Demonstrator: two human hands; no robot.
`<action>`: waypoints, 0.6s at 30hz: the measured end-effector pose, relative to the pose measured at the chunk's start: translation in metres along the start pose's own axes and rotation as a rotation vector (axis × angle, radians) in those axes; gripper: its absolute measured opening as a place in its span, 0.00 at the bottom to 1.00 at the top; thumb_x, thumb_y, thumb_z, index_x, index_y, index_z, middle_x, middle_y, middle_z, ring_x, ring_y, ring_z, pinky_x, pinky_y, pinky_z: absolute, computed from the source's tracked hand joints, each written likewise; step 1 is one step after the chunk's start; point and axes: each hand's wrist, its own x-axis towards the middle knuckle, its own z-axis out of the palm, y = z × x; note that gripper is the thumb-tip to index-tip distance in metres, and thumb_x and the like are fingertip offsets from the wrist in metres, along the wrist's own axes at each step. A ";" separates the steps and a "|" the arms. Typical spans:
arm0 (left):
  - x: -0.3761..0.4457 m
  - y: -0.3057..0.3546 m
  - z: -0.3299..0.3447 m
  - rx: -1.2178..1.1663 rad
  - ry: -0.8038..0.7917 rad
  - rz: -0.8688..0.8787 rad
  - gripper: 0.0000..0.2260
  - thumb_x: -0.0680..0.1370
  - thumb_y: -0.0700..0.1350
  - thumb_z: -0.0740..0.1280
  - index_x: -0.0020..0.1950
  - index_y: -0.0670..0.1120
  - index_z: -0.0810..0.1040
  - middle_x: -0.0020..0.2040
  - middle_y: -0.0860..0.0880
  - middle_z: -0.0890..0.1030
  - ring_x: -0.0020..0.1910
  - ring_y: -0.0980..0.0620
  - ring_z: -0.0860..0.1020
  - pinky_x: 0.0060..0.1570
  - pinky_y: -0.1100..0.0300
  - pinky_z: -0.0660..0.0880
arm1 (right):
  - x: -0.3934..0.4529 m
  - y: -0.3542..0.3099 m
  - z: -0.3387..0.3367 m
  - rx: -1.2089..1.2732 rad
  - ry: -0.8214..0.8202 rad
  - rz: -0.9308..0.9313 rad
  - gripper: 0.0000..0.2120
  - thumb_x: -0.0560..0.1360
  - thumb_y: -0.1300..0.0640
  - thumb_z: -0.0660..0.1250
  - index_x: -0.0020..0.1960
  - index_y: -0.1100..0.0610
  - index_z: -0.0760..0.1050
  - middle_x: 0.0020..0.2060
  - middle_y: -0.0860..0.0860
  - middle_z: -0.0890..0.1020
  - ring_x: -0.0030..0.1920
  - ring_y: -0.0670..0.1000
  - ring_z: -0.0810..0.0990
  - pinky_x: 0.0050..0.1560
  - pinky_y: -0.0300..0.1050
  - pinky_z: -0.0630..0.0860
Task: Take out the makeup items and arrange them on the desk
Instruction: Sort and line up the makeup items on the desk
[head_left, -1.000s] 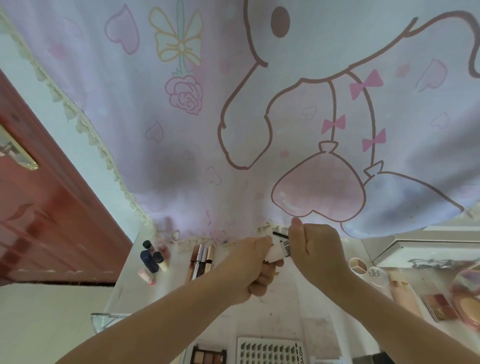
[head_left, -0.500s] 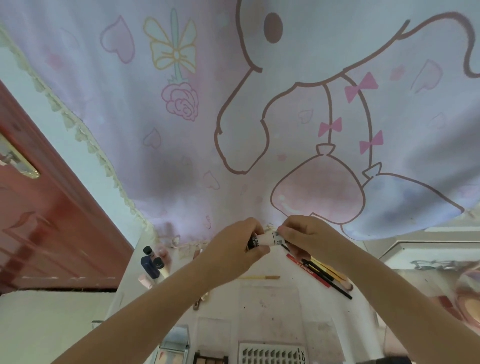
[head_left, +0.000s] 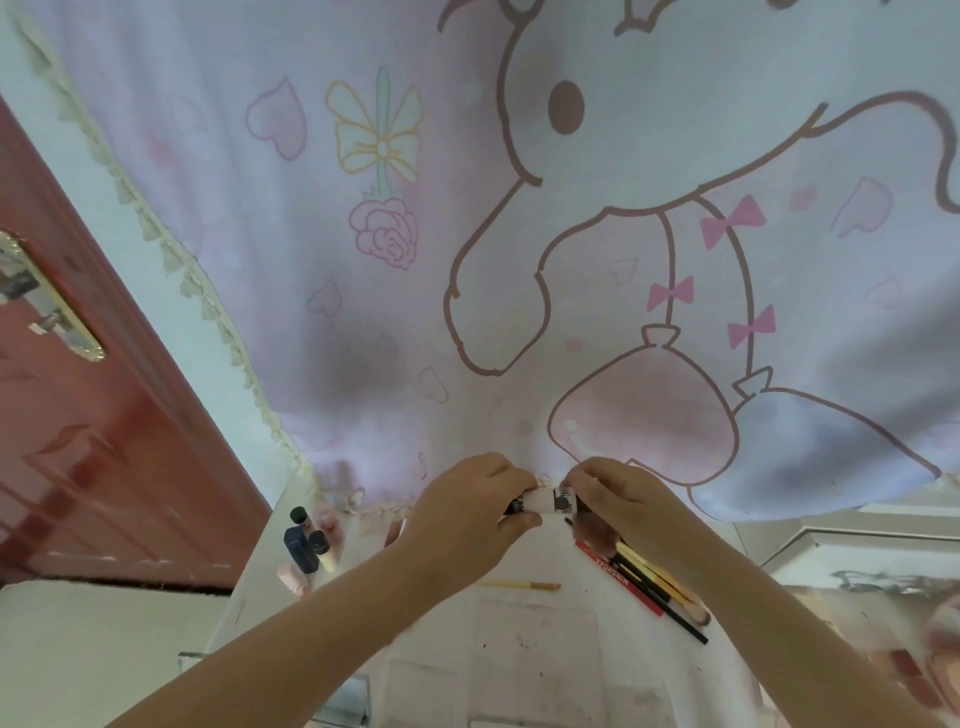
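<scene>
- Both hands meet over the back of the worktop (head_left: 524, 665), just under the hem of the cartoon-print curtain (head_left: 519, 260); I have my left hand (head_left: 467, 512) curled round one end of a small white tube (head_left: 543, 502) with black print, and my right hand (head_left: 610, 496) pinching the other end — neither hand is spread
- The tube lies level between the two grips, lifted off the surface; whether it is a cap-and-body pair being pulled apart I cannot tell from this view
- The step, as I judge it, is to free this item and set it down with the rest; I would keep both grips light and the tube level, so any loose cap does not drop among the pencils (head_left: 644, 584) fanned out just below my right hand
- A good spot looks to be the bare stretch between the pencils and the bottles (head_left: 306, 545) standing at the left edge; a lone yellow stick (head_left: 519, 585) lies there, so I would lay the tube beside it, not across it
- Main risk — my own forearms hide the near surface; I would lower slowly and let go only once the tube rests flat
</scene>
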 end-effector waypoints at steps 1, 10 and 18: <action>0.000 -0.001 0.000 0.020 -0.005 0.011 0.09 0.69 0.49 0.69 0.46 0.46 0.81 0.39 0.51 0.80 0.36 0.54 0.78 0.37 0.68 0.67 | 0.000 0.000 0.001 -0.057 -0.012 -0.011 0.09 0.78 0.55 0.57 0.39 0.50 0.70 0.22 0.42 0.77 0.22 0.40 0.73 0.32 0.34 0.73; -0.004 -0.009 0.007 0.092 0.033 0.070 0.08 0.61 0.52 0.69 0.36 0.50 0.82 0.29 0.56 0.77 0.24 0.59 0.75 0.23 0.72 0.67 | -0.006 0.009 0.006 -0.022 -0.028 -0.160 0.19 0.74 0.60 0.65 0.52 0.38 0.64 0.51 0.36 0.71 0.50 0.28 0.72 0.44 0.29 0.76; -0.006 -0.013 0.016 0.148 0.095 0.152 0.13 0.69 0.51 0.60 0.37 0.46 0.82 0.30 0.52 0.79 0.25 0.54 0.77 0.20 0.68 0.72 | -0.003 0.004 0.003 -0.334 0.006 -0.134 0.05 0.76 0.57 0.62 0.44 0.48 0.70 0.36 0.41 0.75 0.34 0.36 0.75 0.39 0.28 0.72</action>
